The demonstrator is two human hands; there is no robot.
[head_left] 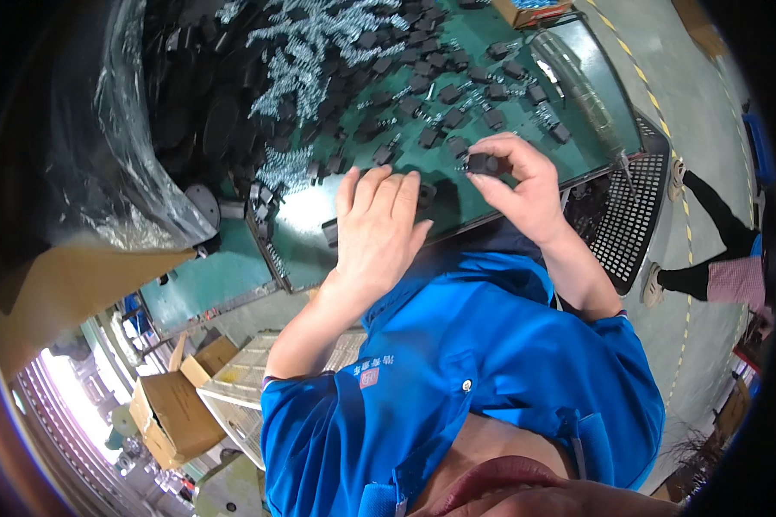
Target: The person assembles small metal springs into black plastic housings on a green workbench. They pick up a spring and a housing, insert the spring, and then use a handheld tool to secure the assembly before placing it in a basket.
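My right hand [526, 185] pinches a small black block [483, 164] between thumb and fingers, just above the near edge of the green table [457, 202]. My left hand [375, 220] lies palm down with its fingers stretched out, over a dark part. One end of that dark part [330, 231] shows left of the hand, and another dark piece [425, 195] shows by the fingertips. Whether these belong together is hidden under the palm. Beyond both hands lie several black blocks [451, 94] with screws beside or in them.
A heap of silvery screws [297, 73] lies farther back. Large black parts [220, 125] and clear plastic sheeting [134, 164] are at the left. A clear-bodied screwdriver [582, 90] lies right, near a black perforated crate [629, 198]. Cardboard boxes [177, 418] stand lower left. Another person's legs [707, 233] show right.
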